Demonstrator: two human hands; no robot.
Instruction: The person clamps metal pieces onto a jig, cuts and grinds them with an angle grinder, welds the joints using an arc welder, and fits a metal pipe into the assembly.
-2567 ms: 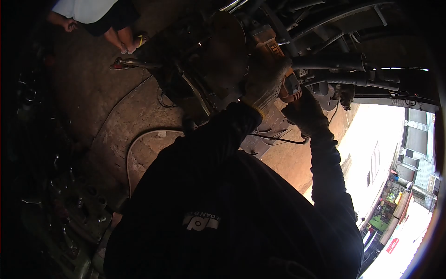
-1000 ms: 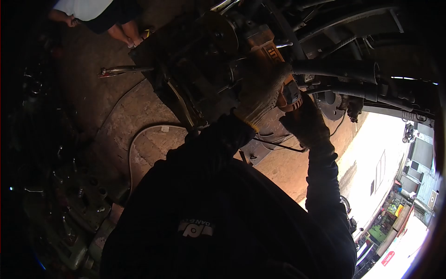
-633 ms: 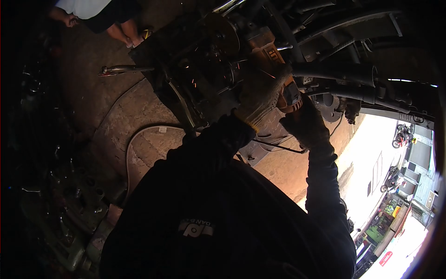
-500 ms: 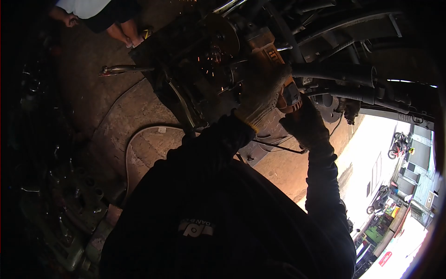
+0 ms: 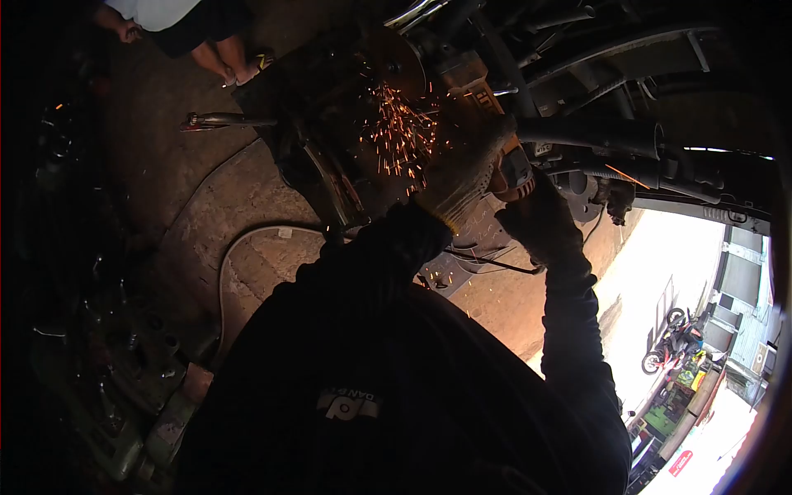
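Observation:
An orange angle grinder (image 5: 483, 99) with a large round disc (image 5: 394, 64) is in my gloved hands, at the upper middle of the view. My left hand (image 5: 469, 169) is wrapped over the grinder's body; its fingers are partly lost in shadow. Behind it, my right hand (image 5: 540, 221) is closed around the rear handle. A thick burst of orange sparks (image 5: 400, 128) flies between the disc and my left forearm, over dark metal parts (image 5: 334, 169). Exactly where the disc meets the metal is too dark to make out.
Another person (image 5: 190, 29) stands at the upper left, near the metalwork. A hose (image 5: 233, 256) curves across the dirty floor. Pipes and frame parts (image 5: 590, 132) crowd the upper right. Dark machinery (image 5: 107, 388) lies at lower left. Outside in bright light is a motorcycle (image 5: 670, 342).
The sparks have grown from a few specks to a dense spray. Both hands keep their hold on the grinder with little movement. Outside, the motorcycle appears lower in the view.

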